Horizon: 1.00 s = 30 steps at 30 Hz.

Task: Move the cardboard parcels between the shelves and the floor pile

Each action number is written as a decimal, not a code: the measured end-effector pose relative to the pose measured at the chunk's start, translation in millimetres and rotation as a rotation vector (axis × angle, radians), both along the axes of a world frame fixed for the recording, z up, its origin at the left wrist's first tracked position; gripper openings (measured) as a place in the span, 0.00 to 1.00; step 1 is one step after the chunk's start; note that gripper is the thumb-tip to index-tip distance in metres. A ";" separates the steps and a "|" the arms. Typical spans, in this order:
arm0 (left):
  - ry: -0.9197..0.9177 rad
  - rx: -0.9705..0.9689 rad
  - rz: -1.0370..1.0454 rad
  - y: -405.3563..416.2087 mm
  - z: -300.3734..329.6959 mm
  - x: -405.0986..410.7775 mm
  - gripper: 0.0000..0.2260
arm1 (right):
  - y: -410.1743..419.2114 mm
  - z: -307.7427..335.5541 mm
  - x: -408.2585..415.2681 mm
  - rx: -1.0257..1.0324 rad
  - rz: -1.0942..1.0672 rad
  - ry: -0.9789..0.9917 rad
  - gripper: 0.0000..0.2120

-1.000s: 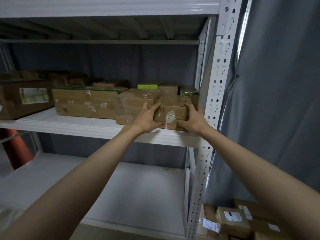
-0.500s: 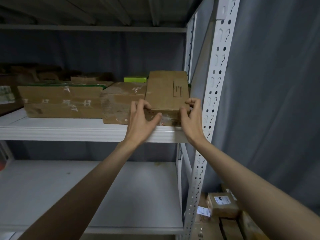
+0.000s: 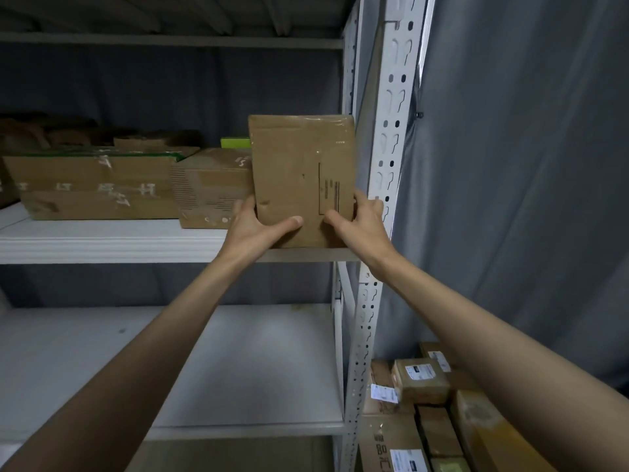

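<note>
Upright parcel (image 3: 301,180) on its narrow edge at the shelf's (image 3: 102,240) front right corner, pinched low by left hand (image 3: 253,226) and right hand (image 3: 360,221): top-heavy, may tip forward off the lip.

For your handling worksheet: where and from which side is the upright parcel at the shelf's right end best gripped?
Grip the parcel low on its two narrow side edges, reaching from the open front. It stands on end with its broad face forward, a box close on its left and the post on its right; the left hand and right hand hold it so.
</note>
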<state>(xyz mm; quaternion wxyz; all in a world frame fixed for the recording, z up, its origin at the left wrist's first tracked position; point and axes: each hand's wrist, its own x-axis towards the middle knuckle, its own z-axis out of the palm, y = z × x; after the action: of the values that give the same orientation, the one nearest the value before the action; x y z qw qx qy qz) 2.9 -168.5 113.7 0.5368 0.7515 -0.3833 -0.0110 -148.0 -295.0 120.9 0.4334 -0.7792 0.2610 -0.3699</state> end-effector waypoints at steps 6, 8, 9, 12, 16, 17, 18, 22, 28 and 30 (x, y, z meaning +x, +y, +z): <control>0.043 -0.042 0.023 7.0 -7.7 -28.5 0.40 | -1.5 -6.4 -34.0 -0.033 0.132 -0.075 0.32; 0.074 -0.093 0.027 10.2 -13.3 -45.7 0.43 | -1.7 -8.8 -49.2 -0.043 0.175 -0.090 0.31; 0.087 -0.117 0.030 11.9 -17.1 -55.7 0.44 | -1.6 -9.8 -57.9 -0.039 0.201 -0.095 0.30; 0.117 -0.156 0.039 15.4 -28.8 -85.1 0.44 | -2.3 -14.1 -85.5 -0.035 0.264 -0.100 0.29; 0.126 -0.199 0.068 24.0 -45.5 -122.2 0.46 | 0.3 -27.7 -114.9 -0.051 0.279 -0.104 0.30; 0.124 -0.199 0.076 26.7 -51.1 -132.9 0.46 | 1.3 -32.3 -122.9 -0.047 0.287 -0.104 0.30; 0.121 -0.197 0.084 29.3 -56.9 -143.2 0.46 | 2.7 -38.0 -131.2 -0.039 0.297 -0.104 0.30; 0.132 -0.176 0.092 36.6 -81.4 -179.8 0.46 | 5.4 -67.2 -165.8 -0.003 0.305 -0.100 0.30; 0.185 -0.095 -0.013 20.3 -110.4 -225.1 0.49 | -4.4 -105.4 -226.2 0.053 0.198 -0.073 0.30; 0.214 -0.070 -0.061 7.3 -119.6 -239.7 0.49 | -11.2 -115.2 -247.5 0.078 0.151 -0.047 0.29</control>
<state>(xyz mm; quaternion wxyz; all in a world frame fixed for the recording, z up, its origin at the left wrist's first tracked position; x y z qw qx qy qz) -236.8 -161.2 -5.9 0.6001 0.7148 -0.3466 -0.0943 -395.4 -306.2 5.7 0.4960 -0.7704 0.2053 -0.3440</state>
